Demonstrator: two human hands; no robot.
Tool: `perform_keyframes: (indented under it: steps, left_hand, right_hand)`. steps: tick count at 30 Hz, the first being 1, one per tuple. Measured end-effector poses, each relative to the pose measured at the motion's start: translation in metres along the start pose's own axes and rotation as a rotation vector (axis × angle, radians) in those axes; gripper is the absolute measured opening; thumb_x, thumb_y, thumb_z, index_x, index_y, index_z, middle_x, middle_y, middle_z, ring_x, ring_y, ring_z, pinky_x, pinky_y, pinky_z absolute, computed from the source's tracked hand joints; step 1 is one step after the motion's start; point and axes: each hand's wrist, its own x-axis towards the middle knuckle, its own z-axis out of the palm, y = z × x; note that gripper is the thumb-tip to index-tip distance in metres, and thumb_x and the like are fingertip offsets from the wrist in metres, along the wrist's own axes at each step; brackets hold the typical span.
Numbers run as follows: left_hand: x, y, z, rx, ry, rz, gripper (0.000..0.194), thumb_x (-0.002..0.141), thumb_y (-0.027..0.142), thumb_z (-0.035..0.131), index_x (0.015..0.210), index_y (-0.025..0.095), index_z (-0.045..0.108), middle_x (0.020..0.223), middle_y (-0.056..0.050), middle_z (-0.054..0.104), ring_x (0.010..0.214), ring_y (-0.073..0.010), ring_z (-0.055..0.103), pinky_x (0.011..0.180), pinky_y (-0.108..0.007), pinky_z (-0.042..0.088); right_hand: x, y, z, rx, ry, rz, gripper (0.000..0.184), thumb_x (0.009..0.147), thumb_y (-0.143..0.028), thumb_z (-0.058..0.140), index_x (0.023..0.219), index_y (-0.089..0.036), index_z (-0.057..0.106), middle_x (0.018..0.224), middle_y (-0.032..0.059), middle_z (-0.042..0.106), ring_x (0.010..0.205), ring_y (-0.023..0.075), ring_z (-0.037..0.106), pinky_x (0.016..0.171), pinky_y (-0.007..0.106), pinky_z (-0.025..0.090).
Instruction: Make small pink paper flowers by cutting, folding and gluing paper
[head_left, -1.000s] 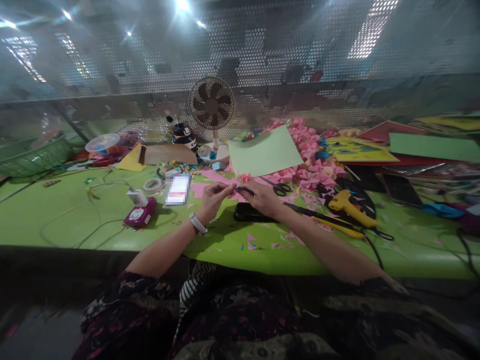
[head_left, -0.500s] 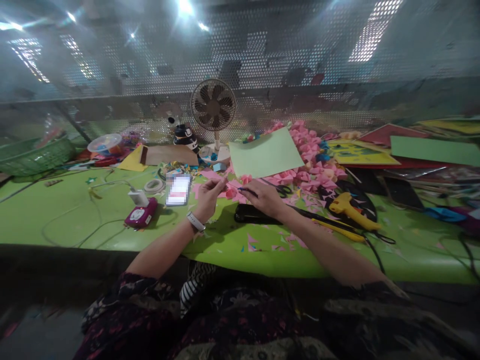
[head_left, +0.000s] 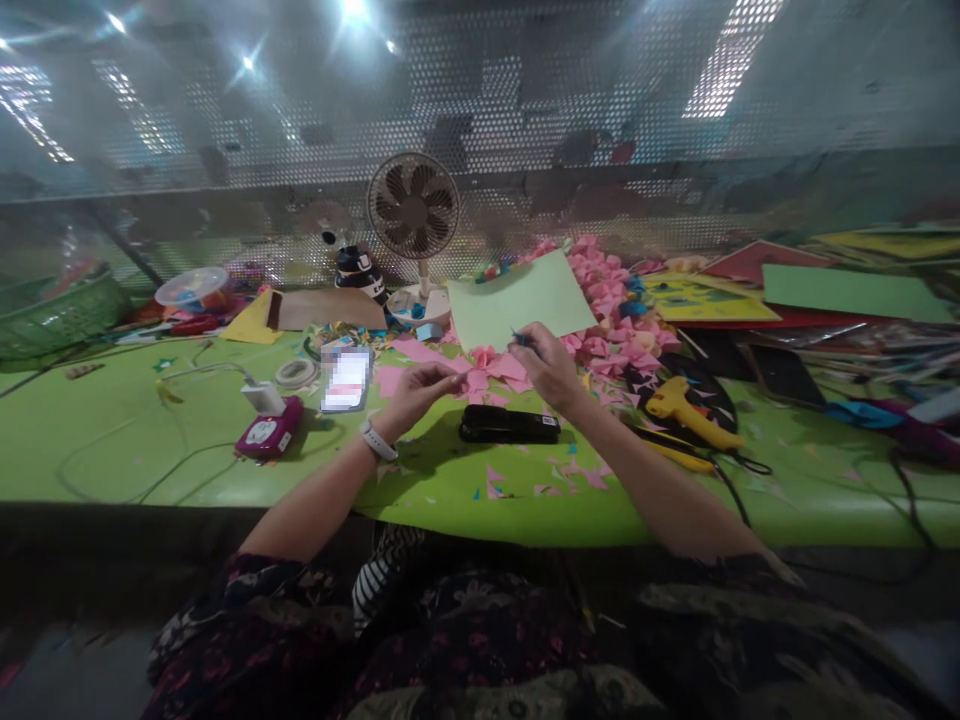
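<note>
My left hand [head_left: 422,390] is over the green table, thumb and fingertips pinched together beside pink paper pieces [head_left: 514,370]. Whatever sits in that pinch is too small to make out. Higher and to the right, my right hand [head_left: 549,368] is closed on a small dark blue pointed piece [head_left: 517,337], in front of a pale green sheet [head_left: 521,300]. A black stapler [head_left: 510,425] lies on the table below and between both hands. Behind the sheet rises a heap of folded pink paper pieces [head_left: 600,275].
A yellow glue gun [head_left: 690,412] and a yellow-handled tool [head_left: 682,457] lie right of my right forearm. Left are a phone [head_left: 346,380], a tape roll [head_left: 297,373] and a purple box with a plug [head_left: 268,430]. A fan [head_left: 413,207] stands behind.
My hands were close together and have drawn apart. The right hand rose away over the pale green sheet with the dark blue piece, uncovering the stapler's right end. The left stayed low.
</note>
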Motion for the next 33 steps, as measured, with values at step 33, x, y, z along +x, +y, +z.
perform_keyframes:
  steps: [33]
  left_hand:
    - [-0.003, 0.01, 0.0, -0.031, -0.228, -0.029, 0.027, 0.067, 0.037, 0.087, 0.076, 0.015, 0.075, 0.077, -0.005, 0.074, 0.071, -0.0145, 0.067, 0.073, -0.029, 0.054]
  right_hand:
    - [-0.011, -0.007, 0.013, 0.593, -0.71, 0.367, 0.027, 0.074, -0.038, 0.073, 0.078, -0.011, 0.071, 0.042, -0.0115, 0.032, 0.038, 0.0036, 0.02, 0.037, 0.02, 0.013]
